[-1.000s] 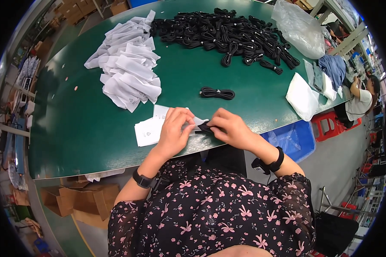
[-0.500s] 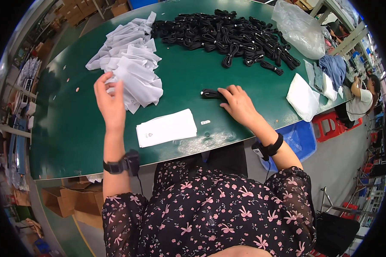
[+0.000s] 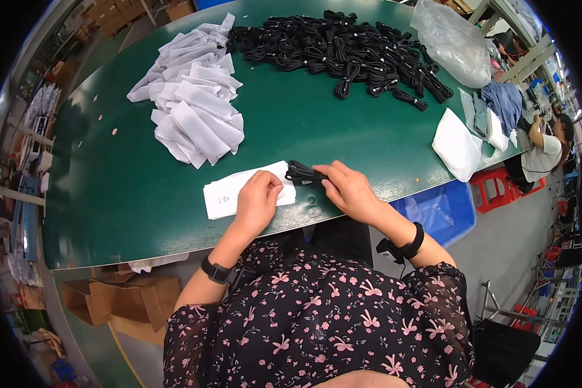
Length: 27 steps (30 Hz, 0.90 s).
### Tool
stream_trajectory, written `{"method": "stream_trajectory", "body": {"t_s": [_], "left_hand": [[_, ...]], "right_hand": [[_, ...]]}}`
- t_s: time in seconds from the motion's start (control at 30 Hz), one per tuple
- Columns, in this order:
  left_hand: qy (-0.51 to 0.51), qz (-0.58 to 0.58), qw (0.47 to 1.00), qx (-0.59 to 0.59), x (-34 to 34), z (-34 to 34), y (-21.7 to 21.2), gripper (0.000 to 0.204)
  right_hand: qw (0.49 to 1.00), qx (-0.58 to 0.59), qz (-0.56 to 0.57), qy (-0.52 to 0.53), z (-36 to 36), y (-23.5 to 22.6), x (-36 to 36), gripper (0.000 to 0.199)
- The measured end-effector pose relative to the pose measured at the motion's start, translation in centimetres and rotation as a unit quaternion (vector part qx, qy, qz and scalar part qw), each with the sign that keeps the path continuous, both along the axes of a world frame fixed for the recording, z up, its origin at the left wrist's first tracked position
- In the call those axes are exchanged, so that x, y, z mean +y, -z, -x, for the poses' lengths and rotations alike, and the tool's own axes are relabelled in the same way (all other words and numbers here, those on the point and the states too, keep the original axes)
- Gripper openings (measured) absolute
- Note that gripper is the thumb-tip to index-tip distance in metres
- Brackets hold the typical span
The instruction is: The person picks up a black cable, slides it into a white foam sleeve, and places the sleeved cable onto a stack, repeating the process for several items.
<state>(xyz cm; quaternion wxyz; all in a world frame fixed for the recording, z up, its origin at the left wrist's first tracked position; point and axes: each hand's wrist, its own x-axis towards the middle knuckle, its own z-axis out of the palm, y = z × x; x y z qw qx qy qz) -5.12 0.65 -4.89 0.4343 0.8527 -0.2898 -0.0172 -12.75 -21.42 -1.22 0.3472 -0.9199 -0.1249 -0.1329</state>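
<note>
My right hand (image 3: 349, 191) grips a coiled bundle of black cable (image 3: 299, 172) by its right end. The bundle's looped left end reaches over the right edge of a stack of flat white pouches (image 3: 223, 198) near the table's front edge. Over that stack, my left hand (image 3: 258, 199) is closed, with its thumb and fingertips together beside the cable. Whether it pinches a pouch is hidden by the fingers. Farther left lies a heap of loose white pouches (image 3: 197, 123). Many more black cable bundles (image 3: 343, 52) are piled at the far side.
The green table (image 3: 110, 194) curves around the work. At the right lie a white packet (image 3: 456, 145), a clear plastic bag (image 3: 452, 45) and blue cloth (image 3: 502, 105). Below the front edge stand a blue bin (image 3: 456, 216) and a cardboard box (image 3: 136, 297). A person sits far right.
My left hand has moved from the loose pouch heap down right onto the stack, its fingers closing. My right hand has brought the cable bundle left and nearer, to the stack's edge.
</note>
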Motion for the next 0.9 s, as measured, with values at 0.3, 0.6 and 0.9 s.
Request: {"method": "stream_trajectory", "body": {"t_s": [0.3,0.6,0.9], "left_hand": [[-0.022,0.133,0.98,0.144,0.4,0.1,-0.5,0.004],[-0.004,0.109,0.992,0.071,1.1,0.2,-1.2,0.003],[-0.028,0.121,0.987,0.101,1.1,0.4,-0.5,0.003]], "right_hand": [[0.987,-0.08,0.116,-0.08,0.2,0.3,-0.1,0.032],[0.999,-0.027,-0.024,-0.017,0.0,-0.5,-0.5,0.03],[0.984,-0.131,0.117,0.012,-1.5,-2.4,-0.3,0.03]]}}
